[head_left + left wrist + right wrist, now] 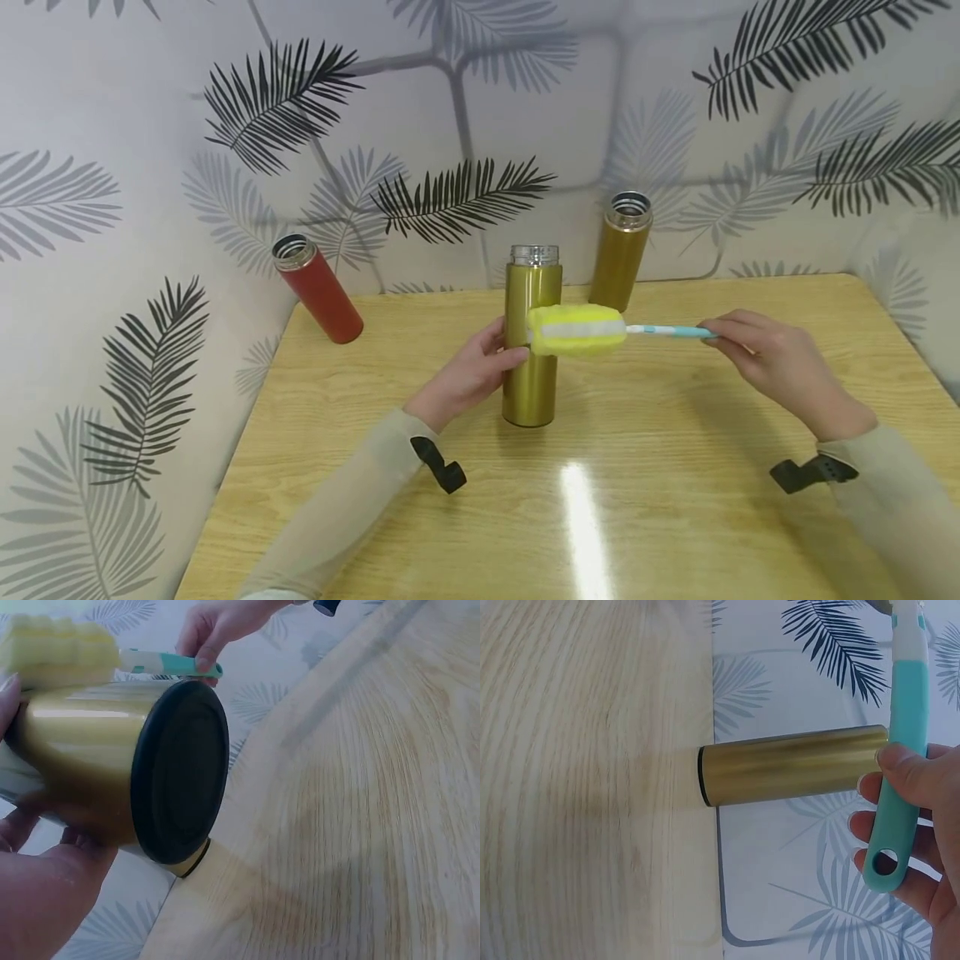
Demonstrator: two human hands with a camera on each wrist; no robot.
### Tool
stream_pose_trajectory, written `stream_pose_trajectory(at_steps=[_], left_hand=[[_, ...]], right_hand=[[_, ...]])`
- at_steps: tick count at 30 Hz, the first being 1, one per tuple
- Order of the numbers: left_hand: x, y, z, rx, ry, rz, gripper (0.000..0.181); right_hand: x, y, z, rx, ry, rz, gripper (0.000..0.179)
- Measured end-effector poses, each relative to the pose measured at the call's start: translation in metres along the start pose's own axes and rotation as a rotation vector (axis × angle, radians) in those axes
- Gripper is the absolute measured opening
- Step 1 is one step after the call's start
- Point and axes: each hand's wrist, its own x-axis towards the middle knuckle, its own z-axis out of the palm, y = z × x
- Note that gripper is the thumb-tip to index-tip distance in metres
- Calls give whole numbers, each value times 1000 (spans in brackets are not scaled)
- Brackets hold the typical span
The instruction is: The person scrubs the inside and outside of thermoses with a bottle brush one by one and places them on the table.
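Note:
My left hand grips a gold vacuum flask around its middle, thumb across the front. The flask has no lid, and its mouth points up. Its black base shows in the left wrist view, held off the table. My right hand pinches the teal end of a bottle brush. The brush lies level, its yellow and white sponge head in front of the gold flask in the head view. In the right wrist view, thumb and fingers hold the teal handle, which has a hole at its end.
A red flask without a lid stands at the back left of the wooden table. Another lidless flask, darker gold, stands at the back right near the leaf-patterned wall. Both wrists wear black straps.

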Motion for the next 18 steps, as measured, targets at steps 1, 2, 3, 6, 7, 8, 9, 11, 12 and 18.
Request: stream_pose_trajectory(at_steps=[1, 2, 3, 6, 7, 8, 9, 11, 12, 18], left_hand=[[0, -1, 0, 0, 8, -2, 114], [0, -1, 0, -9, 17, -5, 123], [0, -2, 0, -24, 22, -5, 125], [1, -2, 0, -76, 40, 5, 123], [1, -2, 0, -88, 42, 10, 123], [1, -2, -1, -96, 41, 16, 123], [1, -2, -1, -100, 40, 19, 123], [1, -1, -2, -99, 27, 23, 123], [1, -1, -3, -95, 18, 24, 123], [3, 2, -5, -86, -30, 39, 121]], right_hand=[[0, 1, 0, 0, 5, 2, 61], [0, 1, 0, 0, 14, 6, 60], [0, 2, 0, 0, 22, 11, 60], [3, 5, -1, 5, 45, 28, 58], [3, 6, -1, 5, 49, 34, 58], [4, 7, -2, 9, 53, 40, 56], [5, 7, -2, 14, 54, 46, 53], [6, 8, -3, 22, 53, 56, 50], [7, 8, -3, 29, 49, 59, 50], [6, 4, 0, 35, 1, 54, 61]])
